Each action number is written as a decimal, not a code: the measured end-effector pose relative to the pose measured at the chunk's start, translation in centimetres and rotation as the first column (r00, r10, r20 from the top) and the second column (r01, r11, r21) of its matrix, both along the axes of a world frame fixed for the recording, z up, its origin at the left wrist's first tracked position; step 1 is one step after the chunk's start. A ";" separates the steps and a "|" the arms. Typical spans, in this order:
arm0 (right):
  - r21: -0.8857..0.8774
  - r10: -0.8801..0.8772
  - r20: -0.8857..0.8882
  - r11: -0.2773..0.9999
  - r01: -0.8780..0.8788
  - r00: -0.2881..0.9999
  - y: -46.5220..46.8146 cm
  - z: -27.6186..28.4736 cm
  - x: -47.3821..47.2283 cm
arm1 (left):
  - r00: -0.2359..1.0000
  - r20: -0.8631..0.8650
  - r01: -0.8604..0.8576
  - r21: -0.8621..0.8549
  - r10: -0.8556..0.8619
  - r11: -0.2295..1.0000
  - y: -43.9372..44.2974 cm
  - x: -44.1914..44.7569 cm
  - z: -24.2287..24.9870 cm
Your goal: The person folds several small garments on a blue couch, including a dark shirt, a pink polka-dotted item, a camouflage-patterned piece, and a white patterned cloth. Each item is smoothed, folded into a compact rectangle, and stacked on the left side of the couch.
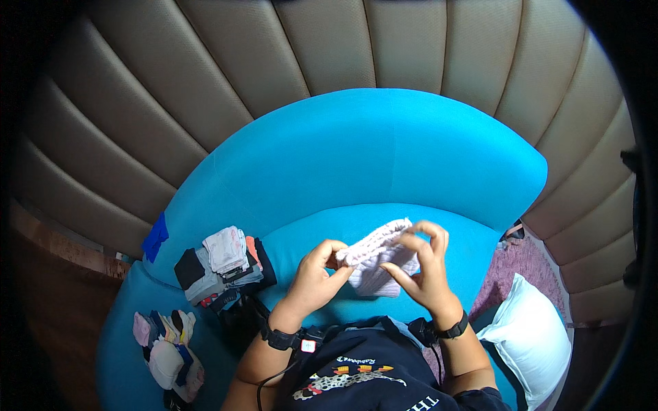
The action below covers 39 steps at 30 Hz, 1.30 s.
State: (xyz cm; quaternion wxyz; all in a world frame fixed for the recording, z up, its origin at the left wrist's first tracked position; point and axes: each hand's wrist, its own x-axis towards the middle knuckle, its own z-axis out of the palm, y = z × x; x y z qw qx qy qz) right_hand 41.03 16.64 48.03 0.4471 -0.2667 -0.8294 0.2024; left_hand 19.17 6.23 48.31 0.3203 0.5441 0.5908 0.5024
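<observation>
A pale pink ribbed knit piece [378, 275], which looks like a knit hat, is in front of me above the blue sofa seat. Its thick, bumpy edge [375, 241] slants up to the right. My left hand [321, 269] pinches the left end of that edge between thumb and fingers. Over the knit's right side is my right hand [424, 264], its thumb and fingers spread apart and slightly blurred. Whether its fingertips touch the knit is unclear.
A stack of folded clothes [223, 257] sits on the blue sofa [334, 154] at left. Nearer me lie rolled socks [162, 329] and caps [167, 362]. A white pillow [537, 344] stands at right beside a pink rug [486, 293]. A blue cloth [155, 239] hangs at the backrest's left end.
</observation>
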 end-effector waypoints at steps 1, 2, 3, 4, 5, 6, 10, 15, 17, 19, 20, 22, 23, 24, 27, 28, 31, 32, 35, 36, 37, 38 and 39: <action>0.051 -0.008 -0.013 0.999 0.009 1.000 -0.7 0.4 -0.3 | 0.998 0.030 -0.053 -0.016 0.054 0.998 -0.1 0.3 0.0; 0.016 0.068 -0.044 0.998 -0.067 0.997 -1.1 0.7 -0.8 | 0.992 0.079 -0.095 -0.017 0.096 0.995 -0.2 0.6 0.2; -0.023 0.134 -0.075 0.990 -0.136 0.988 -1.4 0.9 -1.4 | 0.982 0.127 -0.135 -0.021 0.136 0.991 -0.3 0.8 0.3; -0.078 0.214 -0.177 0.970 -0.230 0.961 -1.9 0.8 -2.5 | 0.978 0.158 -0.131 -0.028 0.134 0.991 -0.5 1.0 0.5; -0.232 0.191 -0.214 0.943 -0.240 0.958 -2.8 0.7 -3.3 | 0.981 0.161 -0.112 -0.007 0.112 0.994 -0.6 1.3 0.7; -0.260 0.189 -0.255 0.931 -0.256 0.948 -3.3 0.6 -4.1 | 0.982 0.165 -0.093 0.013 0.090 0.996 -0.8 1.5 0.8; -0.395 0.121 -0.413 0.869 -0.297 0.903 -4.8 -0.3 -6.2 | 0.982 0.182 -0.048 0.017 0.044 0.999 -1.8 1.4 1.4; -0.553 0.053 -0.464 0.762 -0.336 0.884 -5.1 -0.8 -7.0 | 0.959 0.277 -0.064 0.019 0.057 0.998 -2.2 0.5 1.5; -0.563 0.043 -0.450 0.762 -0.321 0.892 -5.0 -0.7 -7.3 | 0.945 0.325 -0.037 -0.003 0.036 0.999 -2.3 -0.2 1.6; -0.399 0.072 -0.384 0.886 -0.236 0.921 -4.9 -0.6 -7.3 | 0.955 0.278 -0.121 0.037 0.106 0.992 -2.3 -0.3 1.5; -0.326 0.072 -0.343 0.926 -0.191 0.937 -4.9 -0.5 -7.5 | 0.953 0.271 -0.151 0.046 0.133 0.987 -2.3 -0.3 1.5; -0.199 0.104 -0.308 0.965 -0.171 0.946 -5.1 -0.3 -7.8 | 0.951 0.260 -0.188 0.049 0.169 0.981 -2.3 -0.2 1.4; -0.164 0.114 -0.279 0.973 -0.164 0.954 -5.2 -0.3 -8.0 | 0.948 0.268 -0.194 0.054 0.173 0.979 -2.3 -0.2 1.4; -0.111 0.111 -0.273 0.983 -0.146 0.956 -5.3 -0.2 -8.2 | 0.945 0.276 -0.200 0.060 0.176 0.978 -2.2 -0.2 1.3; -0.026 0.072 -0.261 0.996 -0.082 0.963 -5.5 0.0 -8.5 | 0.947 0.271 -0.194 0.063 0.170 0.979 -2.1 -0.2 1.2; -0.038 0.077 -0.253 0.995 -0.090 0.964 -5.7 0.1 -8.6 | 0.946 0.279 -0.190 0.076 0.162 0.979 -2.0 -0.3 1.2; -0.030 0.162 -0.171 0.985 -0.170 0.972 -6.0 0.0 -8.4 | 0.984 0.118 -0.152 0.170 0.133 0.974 -1.7 -0.7 0.9; -0.056 0.183 -0.165 0.979 -0.194 0.969 -6.0 -0.2 -8.4 | 0.986 0.069 -0.159 0.151 0.150 0.976 -1.5 -1.0 0.9; -0.126 0.217 -0.281 0.957 -0.260 0.935 -4.9 -1.4 -8.2 | 0.962 0.247 -0.126 0.028 0.116 0.992 -0.7 -1.8 0.9; -0.141 0.235 -0.288 0.949 -0.283 0.928 -4.2 -1.8 -7.8 | 0.973 0.197 -0.128 0.025 0.121 0.991 -0.7 -2.0 1.1; -0.151 0.201 -0.269 0.957 -0.248 0.942 -3.5 -2.2 -7.3 | 0.991 0.099 -0.092 0.003 0.091 0.996 -0.7 -2.2 1.4; -0.202 0.122 -0.339 0.959 -0.199 0.933 -2.9 -2.6 -7.1 | 0.999 0.009 -0.053 -0.022 0.053 0.998 -0.8 -2.5 1.8; -0.268 0.030 -0.391 0.953 -0.145 0.920 -2.2 -3.0 -6.9 | 0.997 -0.080 -0.016 -0.049 0.012 0.999 -0.9 -2.6 2.3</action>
